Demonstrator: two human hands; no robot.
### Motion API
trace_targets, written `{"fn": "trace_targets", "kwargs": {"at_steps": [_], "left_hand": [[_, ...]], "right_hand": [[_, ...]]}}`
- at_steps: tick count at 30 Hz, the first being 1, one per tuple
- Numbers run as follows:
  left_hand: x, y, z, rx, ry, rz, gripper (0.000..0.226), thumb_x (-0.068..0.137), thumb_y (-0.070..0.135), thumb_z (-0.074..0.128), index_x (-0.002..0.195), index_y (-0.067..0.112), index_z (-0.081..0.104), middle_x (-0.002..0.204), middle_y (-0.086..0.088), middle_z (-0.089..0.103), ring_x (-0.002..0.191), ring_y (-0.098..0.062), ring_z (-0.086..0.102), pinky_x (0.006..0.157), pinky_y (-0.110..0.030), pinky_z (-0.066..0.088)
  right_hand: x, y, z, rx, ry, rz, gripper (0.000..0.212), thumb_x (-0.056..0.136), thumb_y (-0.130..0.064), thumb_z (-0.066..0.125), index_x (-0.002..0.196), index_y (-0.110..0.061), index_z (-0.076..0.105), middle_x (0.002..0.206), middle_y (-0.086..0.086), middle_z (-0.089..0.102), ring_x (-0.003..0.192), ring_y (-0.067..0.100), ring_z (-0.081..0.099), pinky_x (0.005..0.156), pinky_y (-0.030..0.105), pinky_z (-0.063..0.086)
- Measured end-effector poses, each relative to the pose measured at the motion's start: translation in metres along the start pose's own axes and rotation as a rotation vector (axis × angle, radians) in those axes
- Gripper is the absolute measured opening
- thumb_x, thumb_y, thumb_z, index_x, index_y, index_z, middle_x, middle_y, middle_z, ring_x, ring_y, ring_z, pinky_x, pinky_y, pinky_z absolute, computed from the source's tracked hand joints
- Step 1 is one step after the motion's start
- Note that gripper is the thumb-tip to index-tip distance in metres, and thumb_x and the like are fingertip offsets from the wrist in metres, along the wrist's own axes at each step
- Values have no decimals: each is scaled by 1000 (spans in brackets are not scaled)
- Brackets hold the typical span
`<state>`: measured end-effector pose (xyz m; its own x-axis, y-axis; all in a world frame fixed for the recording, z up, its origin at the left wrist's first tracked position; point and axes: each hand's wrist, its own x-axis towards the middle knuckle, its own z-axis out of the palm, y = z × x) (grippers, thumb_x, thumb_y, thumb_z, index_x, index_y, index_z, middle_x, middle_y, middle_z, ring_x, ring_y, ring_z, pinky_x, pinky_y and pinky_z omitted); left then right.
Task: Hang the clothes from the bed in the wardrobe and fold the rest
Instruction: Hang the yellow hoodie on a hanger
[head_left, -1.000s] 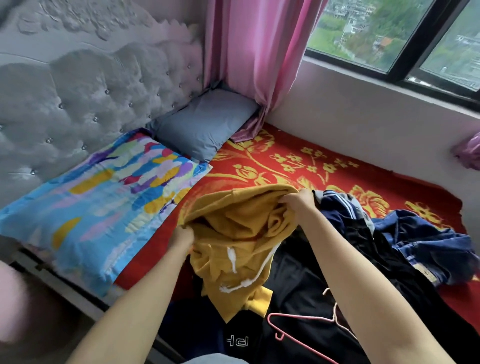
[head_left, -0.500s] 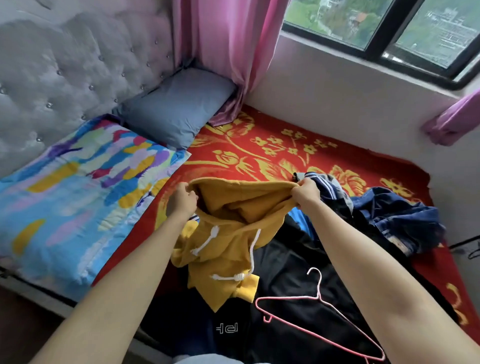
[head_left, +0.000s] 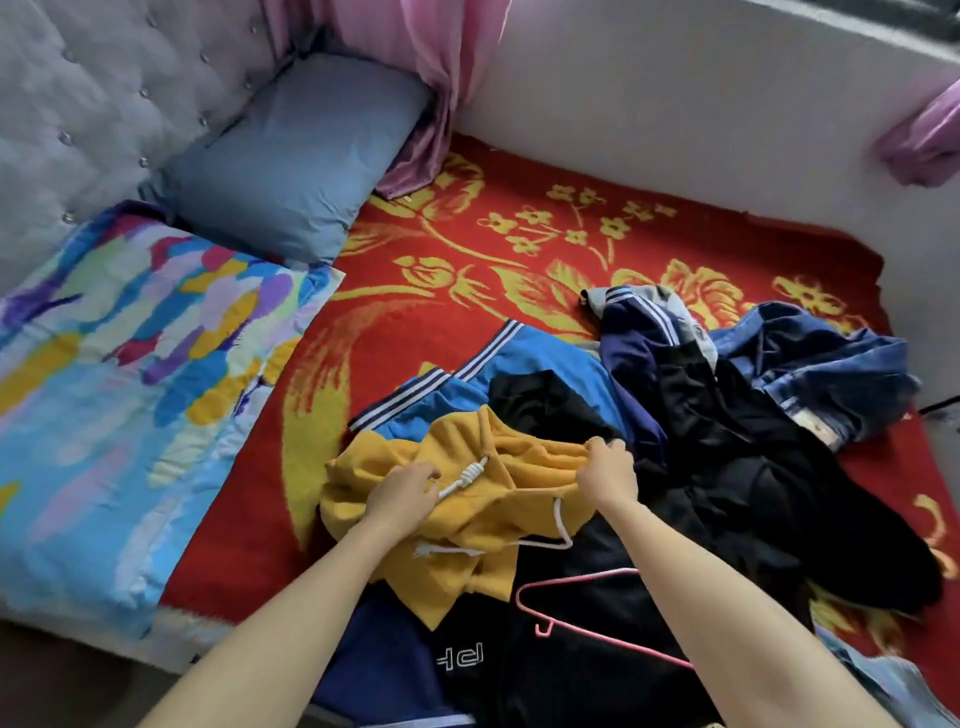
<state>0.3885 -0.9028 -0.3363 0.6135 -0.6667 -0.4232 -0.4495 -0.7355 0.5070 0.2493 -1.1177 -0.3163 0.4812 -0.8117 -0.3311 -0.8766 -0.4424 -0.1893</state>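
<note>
**Left hand** (head_left: 402, 496): fingers are curling down into the yellow hoodie (head_left: 457, 566), gripping a bunch of fabric right next to the knotted white drawstring (head_left: 467, 474).

**Right hand** (head_left: 608, 475): it's pinching the hoodie's upper edge, with the fingers closing over a fold of the cloth.

**Hoodie:** it's lying crumpled on the near side of the clothes pile on the bed and stretching between the two hands. Its lower part is draping over a black garment with white lettering (head_left: 462, 659).

**Hanger:** a pink wire hanger (head_left: 576, 580) is lying flat on the black cloth. One end is running under the right forearm from where I'm watching. Neither hand is touching it.

**Pile:** a blue piece with white stripes (head_left: 545, 358) is peeking out from behind the hoodie. A big black garment (head_left: 727, 467) is sprawling off to the right. A navy striped jacket (head_left: 631, 332) and a denim piece (head_left: 831, 374) are sitting further back.

**Bed:** a red blanket with yellow flowers (head_left: 467, 249) is covering it, with the clothes lying on top.

**Head end:** a grey-blue pillow (head_left: 296, 156) is leaning against the tufted grey headboard (head_left: 78, 78). A colourful pillow (head_left: 130, 389) is lying just beside it. A pink curtain (head_left: 431, 52) is hanging down to the grey-blue pillow's corner.
</note>
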Motion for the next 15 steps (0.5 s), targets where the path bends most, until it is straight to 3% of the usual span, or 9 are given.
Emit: {"fn": "trace_targets", "kwargs": {"at_steps": [2, 4, 8, 10, 13, 15], "left_hand": [[19, 12, 6, 73, -34, 37, 32, 98, 25, 40, 126, 19, 53, 122, -3, 57, 113, -21, 49, 68, -31, 45], [35, 24, 12, 158, -73, 89, 32, 98, 22, 40, 126, 19, 53, 126, -2, 54, 117, -21, 45, 81, -34, 45], [65, 44, 35, 428, -173, 283, 37, 99, 22, 35, 136, 17, 43, 143, 1, 40, 128, -20, 35, 98, -34, 36], [73, 49, 44, 541, -220, 359, 43, 98, 17, 35, 141, 17, 34, 150, -1, 29, 135, -21, 27, 101, -35, 32], [91, 53, 54, 642, -292, 388, 53, 95, 10, 37, 147, 18, 24, 158, -2, 8, 144, -22, 9, 111, -39, 21], [103, 57, 60, 722, -357, 402, 58, 95, 10, 38, 149, 19, 17, 159, -3, -1, 146, -22, -2, 116, -42, 13]], "right_hand": [[5, 4, 13, -43, -73, -140, 32, 91, -10, 43, 122, -9, 53, 125, 12, 49, 115, 29, 46, 89, 36, 42], [8, 8, 28, -29, -176, -228, 27, 92, -15, 45, 116, -10, 56, 122, 9, 55, 110, 27, 52, 85, 34, 44], [20, 27, 55, -2, -328, -232, 41, 91, -20, 49, 132, -15, 45, 133, 7, 52, 117, 26, 52, 89, 35, 46], [28, 36, 65, -49, -368, -262, 49, 90, -22, 50, 138, -15, 38, 142, 5, 44, 127, 23, 43, 96, 34, 41], [44, 40, 76, -113, -437, -307, 64, 90, -24, 51, 147, -17, 24, 155, 0, 22, 143, 20, 17, 115, 39, 21], [50, 38, 87, -162, -484, -360, 66, 91, -25, 51, 149, -19, 19, 157, -3, 13, 145, 19, 5, 116, 45, 11]]}}
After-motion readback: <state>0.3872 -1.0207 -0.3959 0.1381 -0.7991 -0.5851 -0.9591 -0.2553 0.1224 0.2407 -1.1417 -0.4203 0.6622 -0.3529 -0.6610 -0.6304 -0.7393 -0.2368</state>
